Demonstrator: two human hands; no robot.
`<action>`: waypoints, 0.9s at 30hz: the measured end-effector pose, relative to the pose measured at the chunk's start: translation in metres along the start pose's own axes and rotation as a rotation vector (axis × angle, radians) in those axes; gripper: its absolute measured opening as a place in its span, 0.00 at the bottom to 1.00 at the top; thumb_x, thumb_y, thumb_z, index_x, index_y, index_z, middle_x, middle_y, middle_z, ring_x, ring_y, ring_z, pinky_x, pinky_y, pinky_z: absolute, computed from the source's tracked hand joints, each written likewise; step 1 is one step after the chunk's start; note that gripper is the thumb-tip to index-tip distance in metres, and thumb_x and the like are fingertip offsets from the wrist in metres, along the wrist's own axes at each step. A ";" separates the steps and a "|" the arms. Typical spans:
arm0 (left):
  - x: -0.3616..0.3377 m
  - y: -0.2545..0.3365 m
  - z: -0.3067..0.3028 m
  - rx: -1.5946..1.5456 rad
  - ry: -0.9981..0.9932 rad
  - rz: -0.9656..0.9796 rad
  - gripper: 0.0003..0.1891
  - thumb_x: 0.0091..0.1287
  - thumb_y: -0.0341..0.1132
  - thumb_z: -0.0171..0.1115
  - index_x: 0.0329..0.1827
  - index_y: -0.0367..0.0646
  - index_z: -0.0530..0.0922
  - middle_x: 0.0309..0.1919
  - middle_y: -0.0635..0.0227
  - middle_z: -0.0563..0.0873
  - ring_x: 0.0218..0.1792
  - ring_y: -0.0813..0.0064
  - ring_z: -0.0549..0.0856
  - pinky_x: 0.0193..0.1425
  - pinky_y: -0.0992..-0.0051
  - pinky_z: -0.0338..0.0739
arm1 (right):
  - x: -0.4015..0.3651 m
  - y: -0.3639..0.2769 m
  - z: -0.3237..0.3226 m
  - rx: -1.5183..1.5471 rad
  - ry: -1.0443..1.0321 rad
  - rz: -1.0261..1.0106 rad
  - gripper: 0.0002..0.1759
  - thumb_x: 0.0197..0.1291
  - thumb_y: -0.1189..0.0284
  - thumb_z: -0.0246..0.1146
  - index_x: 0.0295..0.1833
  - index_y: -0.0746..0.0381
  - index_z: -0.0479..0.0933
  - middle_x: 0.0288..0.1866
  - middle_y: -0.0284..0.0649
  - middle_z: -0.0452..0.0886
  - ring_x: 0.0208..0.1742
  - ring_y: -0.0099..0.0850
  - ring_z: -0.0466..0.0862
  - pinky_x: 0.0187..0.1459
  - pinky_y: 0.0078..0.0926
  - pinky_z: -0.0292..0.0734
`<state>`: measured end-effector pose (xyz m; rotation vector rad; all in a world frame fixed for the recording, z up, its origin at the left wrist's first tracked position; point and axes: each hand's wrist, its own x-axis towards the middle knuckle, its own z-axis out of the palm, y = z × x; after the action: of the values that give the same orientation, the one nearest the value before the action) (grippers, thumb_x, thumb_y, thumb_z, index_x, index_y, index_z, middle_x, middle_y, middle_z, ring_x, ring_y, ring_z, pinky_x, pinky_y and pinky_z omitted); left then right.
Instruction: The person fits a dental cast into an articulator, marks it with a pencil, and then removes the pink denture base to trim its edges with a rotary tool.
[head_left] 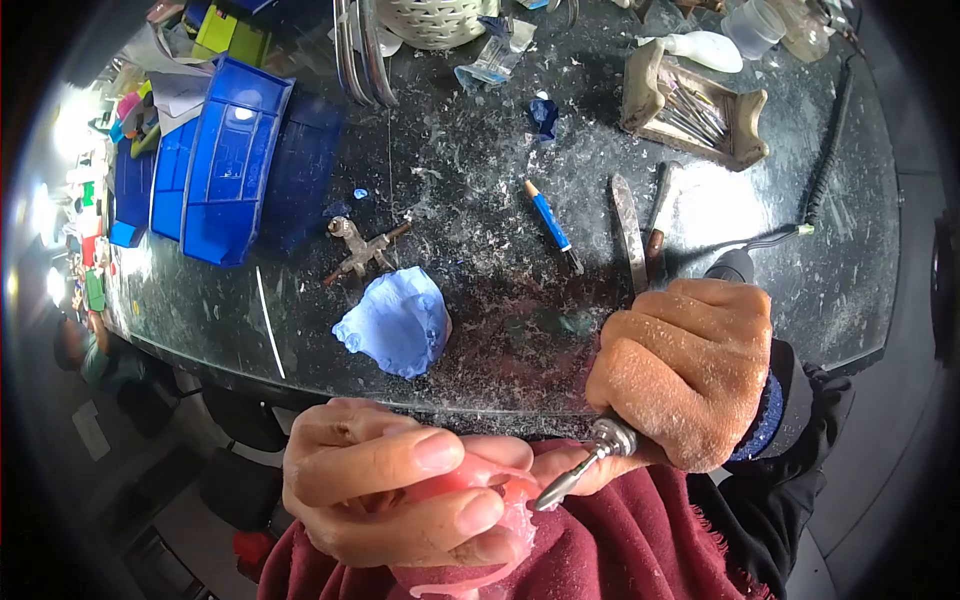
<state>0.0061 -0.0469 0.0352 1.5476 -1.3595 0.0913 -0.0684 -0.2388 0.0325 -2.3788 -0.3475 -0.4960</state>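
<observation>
At the bottom centre, my left hand (395, 480) is closed around a pink, translucent moulded piece (515, 510) with a thin curved edge. My right hand (690, 370) is wrapped round a rotary handpiece (613, 437), whose pointed metal bur (568, 480) lies at the right edge of the pink piece. Whether the bur touches it I cannot tell. White dust covers the right hand's knuckles. On the dark table above the left hand sits a light-blue moulded piece (395, 320) with a hollow middle.
Beyond the blue piece is a cross-shaped metal object (362, 248). A blue pen-like tool (548, 225), a flat blade (629, 230) and a holder with small tools (690, 110) lie further right. Blue bins (235, 160) stand left. A black coiled cord (828, 150) runs along the right.
</observation>
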 end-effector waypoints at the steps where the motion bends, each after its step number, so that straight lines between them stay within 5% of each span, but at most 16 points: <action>1: -0.001 0.000 -0.002 -0.024 -0.021 -0.004 0.23 0.50 0.18 0.63 0.48 0.53 0.76 0.47 0.78 0.71 0.49 0.82 0.75 0.43 0.86 0.80 | 0.001 0.000 -0.001 0.009 -0.007 -0.001 0.26 0.31 0.45 0.64 0.18 0.57 0.67 0.13 0.31 0.65 0.12 0.25 0.69 0.12 0.19 0.59; 9: -0.006 0.008 0.003 0.088 0.029 -0.106 0.23 0.48 0.23 0.67 0.47 0.58 0.75 0.45 0.84 0.70 0.48 0.87 0.72 0.38 0.90 0.76 | -0.001 -0.001 0.001 -0.033 0.030 -0.056 0.21 0.36 0.51 0.62 0.17 0.57 0.67 0.14 0.32 0.68 0.13 0.24 0.71 0.12 0.17 0.59; 16: -0.018 0.005 0.016 0.277 0.197 -0.015 0.24 0.47 0.27 0.71 0.46 0.62 0.75 0.44 0.89 0.70 0.47 0.91 0.69 0.33 0.93 0.73 | -0.003 -0.002 0.004 -0.027 0.091 -0.114 0.13 0.23 0.62 0.56 0.17 0.59 0.68 0.15 0.33 0.70 0.14 0.25 0.72 0.13 0.16 0.59; 27: -0.011 -0.002 0.014 0.146 0.210 -0.003 0.13 0.51 0.32 0.68 0.36 0.59 0.74 0.37 0.89 0.72 0.38 0.94 0.72 0.33 0.96 0.71 | -0.002 0.002 0.007 0.041 0.070 -0.074 0.24 0.35 0.47 0.63 0.20 0.57 0.68 0.16 0.31 0.68 0.12 0.24 0.69 0.12 0.19 0.57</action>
<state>-0.0041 -0.0494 0.0205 1.6114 -1.2057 0.3484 -0.0671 -0.2362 0.0257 -2.3095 -0.4108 -0.5990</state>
